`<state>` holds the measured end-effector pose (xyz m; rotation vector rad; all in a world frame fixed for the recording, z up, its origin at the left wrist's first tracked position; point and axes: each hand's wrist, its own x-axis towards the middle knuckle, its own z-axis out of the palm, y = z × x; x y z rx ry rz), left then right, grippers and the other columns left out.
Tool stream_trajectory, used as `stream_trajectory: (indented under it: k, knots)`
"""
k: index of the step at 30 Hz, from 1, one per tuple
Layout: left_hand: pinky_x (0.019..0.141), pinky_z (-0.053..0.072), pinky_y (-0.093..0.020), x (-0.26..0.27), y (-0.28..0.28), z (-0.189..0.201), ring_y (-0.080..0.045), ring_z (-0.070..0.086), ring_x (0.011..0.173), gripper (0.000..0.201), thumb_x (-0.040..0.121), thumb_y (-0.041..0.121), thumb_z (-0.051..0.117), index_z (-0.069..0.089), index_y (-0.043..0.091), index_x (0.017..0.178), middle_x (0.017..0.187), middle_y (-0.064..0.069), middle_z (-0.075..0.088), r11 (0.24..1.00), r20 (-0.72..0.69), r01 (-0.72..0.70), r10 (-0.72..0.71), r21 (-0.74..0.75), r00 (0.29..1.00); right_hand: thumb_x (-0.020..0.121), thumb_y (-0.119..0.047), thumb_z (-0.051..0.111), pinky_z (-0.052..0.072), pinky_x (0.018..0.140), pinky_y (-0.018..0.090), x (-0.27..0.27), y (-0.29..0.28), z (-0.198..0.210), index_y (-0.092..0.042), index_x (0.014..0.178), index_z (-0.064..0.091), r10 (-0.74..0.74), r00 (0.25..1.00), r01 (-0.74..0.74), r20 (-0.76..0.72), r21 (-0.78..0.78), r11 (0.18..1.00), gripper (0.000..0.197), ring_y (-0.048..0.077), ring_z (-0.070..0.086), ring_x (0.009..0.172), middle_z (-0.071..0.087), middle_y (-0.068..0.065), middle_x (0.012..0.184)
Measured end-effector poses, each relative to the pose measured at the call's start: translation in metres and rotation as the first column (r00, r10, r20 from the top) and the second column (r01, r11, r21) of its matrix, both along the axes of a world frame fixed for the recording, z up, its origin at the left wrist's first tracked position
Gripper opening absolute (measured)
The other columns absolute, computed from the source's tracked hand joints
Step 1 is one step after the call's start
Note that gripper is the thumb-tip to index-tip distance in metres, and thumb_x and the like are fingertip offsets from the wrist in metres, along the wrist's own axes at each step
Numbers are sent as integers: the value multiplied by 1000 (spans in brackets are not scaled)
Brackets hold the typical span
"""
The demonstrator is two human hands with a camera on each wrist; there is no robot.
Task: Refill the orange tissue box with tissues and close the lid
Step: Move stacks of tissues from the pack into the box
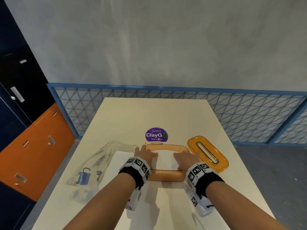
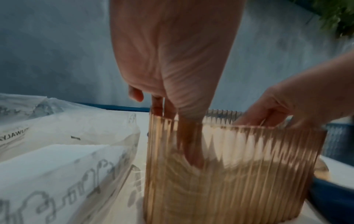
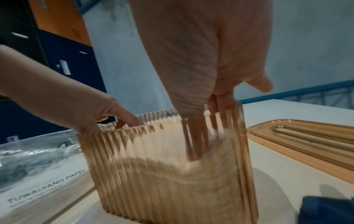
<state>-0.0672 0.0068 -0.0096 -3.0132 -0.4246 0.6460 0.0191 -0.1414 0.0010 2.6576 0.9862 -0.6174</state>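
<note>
While the lid (image 1: pixel 208 153) is lying to the right, both flat hands, left hand (image 1: pixel 144 153) and right hand (image 1: pixel 185 157), are pressing tissues (image 1: pixel 165 161) into the box (image 1: pixel 166 175); lidding likely follows.

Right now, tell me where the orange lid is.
In the head view the orange lid lies flat on the table, just right of the open orange tissue box, beside the right hand.

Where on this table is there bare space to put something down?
The table is bare beyond the purple sticker, to the far edge, and in front of the orange box, between the forearms. It is crowded across the middle: plastic tissue pack, box, lid, side by side.
</note>
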Motion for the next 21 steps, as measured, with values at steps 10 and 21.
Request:
stream_trajectory:
  k: [10,21]
  knots:
    - [100,40,-37,-69,60,-32,-31,43,124,37,96,24,47,47,6,129,133,-16,43,734,210,-593,669,-331,713,101,-24,36,38,103,36,24,-33,-5,-13,147,28,-284,945,325,-161,395,859,48,31,43,130,44,16,143]
    - [96,45,-37,-61,34,-59,-24,33,129,53,89,47,53,42,12,127,135,-8,37,750,112,-650,662,-124,741,97,-2,34,46,98,35,17,-28,-8,-16,151,13,-322,917,390,-234,366,845,60,32,50,122,50,18,136]
